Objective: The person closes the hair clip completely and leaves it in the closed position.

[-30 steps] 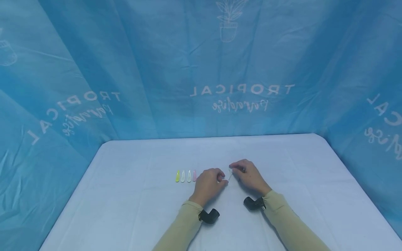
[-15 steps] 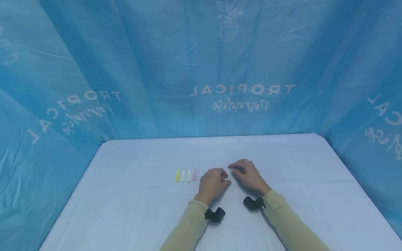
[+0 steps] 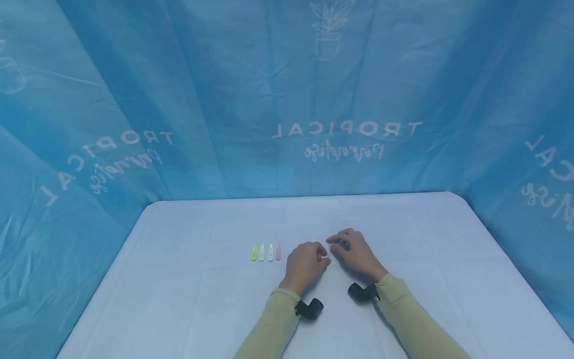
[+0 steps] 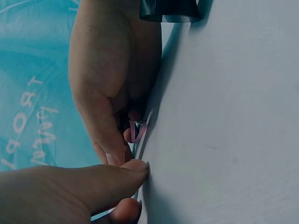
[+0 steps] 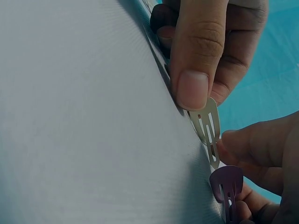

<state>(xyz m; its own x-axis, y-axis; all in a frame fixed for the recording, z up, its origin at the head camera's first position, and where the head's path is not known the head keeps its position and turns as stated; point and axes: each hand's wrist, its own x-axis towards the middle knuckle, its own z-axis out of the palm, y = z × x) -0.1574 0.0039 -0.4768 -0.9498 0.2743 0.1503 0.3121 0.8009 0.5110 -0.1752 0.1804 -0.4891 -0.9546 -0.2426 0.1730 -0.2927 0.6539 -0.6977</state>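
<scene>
Over the middle of the table, my left hand and right hand meet at a small pale snap clip. In the right wrist view the left hand pinches the top end of the pale clip under its thumb, while the right hand grips its lower part with thumb and finger. A purple-pink clip sits by the right hand's lower fingers; it also shows beside the right hand in the left wrist view, as a pink clip. The left hand's thumb is nearer the camera.
Left of the hands, a yellow clip, two white clips and a pink clip lie upright in a row on the white table. A blue printed curtain surrounds the far side and both sides.
The left hand has moved a little right, closer to the right hand, showing the row's pink clip fully. The right hand has stayed nearly still, and the pale clip's angle between them has shifted.
</scene>
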